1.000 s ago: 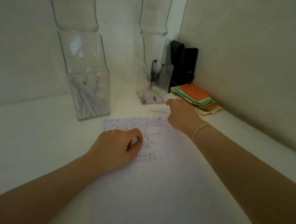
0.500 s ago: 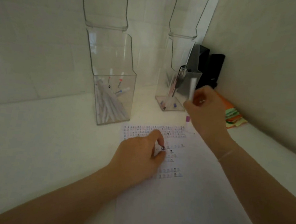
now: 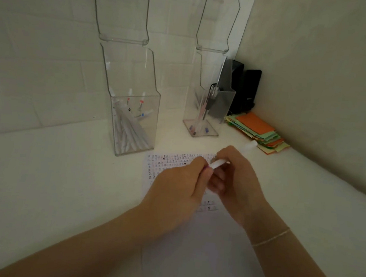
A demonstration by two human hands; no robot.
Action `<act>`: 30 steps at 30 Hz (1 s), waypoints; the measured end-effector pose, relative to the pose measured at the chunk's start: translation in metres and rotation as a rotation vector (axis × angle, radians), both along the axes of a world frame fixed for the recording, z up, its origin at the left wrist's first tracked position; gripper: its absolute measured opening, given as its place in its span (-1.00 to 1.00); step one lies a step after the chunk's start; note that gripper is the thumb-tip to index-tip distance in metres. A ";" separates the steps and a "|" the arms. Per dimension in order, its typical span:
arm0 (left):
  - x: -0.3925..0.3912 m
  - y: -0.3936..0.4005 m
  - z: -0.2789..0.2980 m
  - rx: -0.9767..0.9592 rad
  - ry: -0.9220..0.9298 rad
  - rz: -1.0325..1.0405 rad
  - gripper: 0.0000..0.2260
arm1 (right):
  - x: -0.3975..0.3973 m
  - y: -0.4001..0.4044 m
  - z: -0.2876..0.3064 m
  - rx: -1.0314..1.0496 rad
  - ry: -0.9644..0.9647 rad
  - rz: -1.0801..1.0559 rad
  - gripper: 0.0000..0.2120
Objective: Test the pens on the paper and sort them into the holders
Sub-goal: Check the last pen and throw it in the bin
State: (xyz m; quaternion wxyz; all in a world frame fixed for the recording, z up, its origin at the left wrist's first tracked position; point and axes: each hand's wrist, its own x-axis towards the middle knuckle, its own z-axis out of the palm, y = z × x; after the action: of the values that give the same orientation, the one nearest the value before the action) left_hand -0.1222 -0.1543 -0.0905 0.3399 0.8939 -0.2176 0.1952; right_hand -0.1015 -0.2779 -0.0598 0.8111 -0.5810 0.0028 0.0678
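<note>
A white pen is held over the sheet of paper, its far end pointing up and right. My right hand grips its barrel. My left hand pinches the near end of the same pen, fingers closed on it. The paper lies on the white desk and carries several rows of small test marks near its top edge. A clear holder at the left holds several white pens. A second clear holder at the back holds a few pens.
A stack of orange, green and yellow paper slips lies at the right by the wall. Black objects stand in the corner behind the second holder. Walls close the desk at the back and right.
My right hand picked up a white pen from the desk and brought it over the paper. My left hand left the sheet and closed on the pen's near end. The view shifted.
</note>
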 end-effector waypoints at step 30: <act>0.002 0.013 0.014 0.334 -0.333 -0.048 -0.61 | -0.009 0.003 -0.009 -0.184 -0.299 -0.074 -0.61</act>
State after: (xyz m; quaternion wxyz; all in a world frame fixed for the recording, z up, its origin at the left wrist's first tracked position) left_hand -0.1202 -0.1409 -0.0763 0.1513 0.8877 -0.3213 0.2931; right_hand -0.1101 -0.2752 -0.0689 0.7477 -0.6560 -0.0903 -0.0499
